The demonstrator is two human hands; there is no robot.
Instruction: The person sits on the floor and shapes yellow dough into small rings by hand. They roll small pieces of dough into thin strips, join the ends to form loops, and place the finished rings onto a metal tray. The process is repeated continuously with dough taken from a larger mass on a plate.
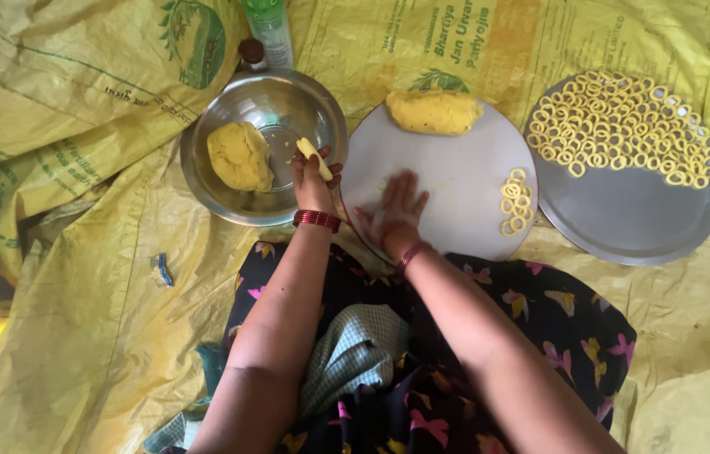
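Seated on yellow sacking (78, 277), rolling dough at a round white board (456, 181). Left hand (313, 172) raised just left of the board, over the rim of a steel bowl (279, 101), fingers closed around a short dough stick (315, 158). Right hand (394, 208) spread flat, palm down, on the board's near-left part; whatever lies beneath it hidden.

Dough by the look soft, light and pliable, slightly oily, likely to stretch or tear if pulled; the stick best taken lightly along its middle, as held here, not pinched at an end. Rings thin and fragile, better lifted from underneath than squeezed.

Two dough lumps: one in the bowl (240, 155), one at the board's far edge (433, 111). One stick in hand. About ten finished rings (515, 202) clustered at the board's right edge. Many more rings (620, 122), too crowded to count, heaped on the far half of a steel plate (641, 219) right of the board. One bowl, one board, one plate. Two bottles beyond the bowl: a clear one with green top (269, 29) and a small dark-capped one (252, 53). Red bangles (317, 219) on both wrists. One small blue scrap (162, 269) on the sacking, well left of the board.
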